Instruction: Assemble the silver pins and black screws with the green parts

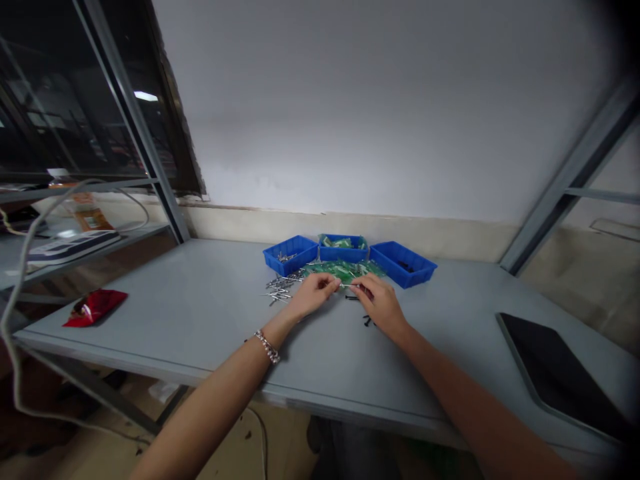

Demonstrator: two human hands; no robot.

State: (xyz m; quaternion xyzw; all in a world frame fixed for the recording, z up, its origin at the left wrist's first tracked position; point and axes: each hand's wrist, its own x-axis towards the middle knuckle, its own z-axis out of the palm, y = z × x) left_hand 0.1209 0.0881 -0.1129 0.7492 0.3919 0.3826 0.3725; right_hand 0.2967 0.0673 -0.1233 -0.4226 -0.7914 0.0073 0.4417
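Observation:
My left hand pinches one end of a thin silvery pin above the middle of the table. On its other end, the fingers of my right hand are closed. Loose silvery pins with thicker ends lie in a pile just left of my left hand. Small black screws lie beside and partly under my right hand. Green-printed clear plastic bags are spread right behind both hands. Whether my right hand holds anything more inside its fingers is hidden.
Three blue bins stand behind: the left bin with silvery pins, the middle bin with green bags, the right bin with dark pieces. A red packet lies far left, a black tablet right. Metal posts flank the table.

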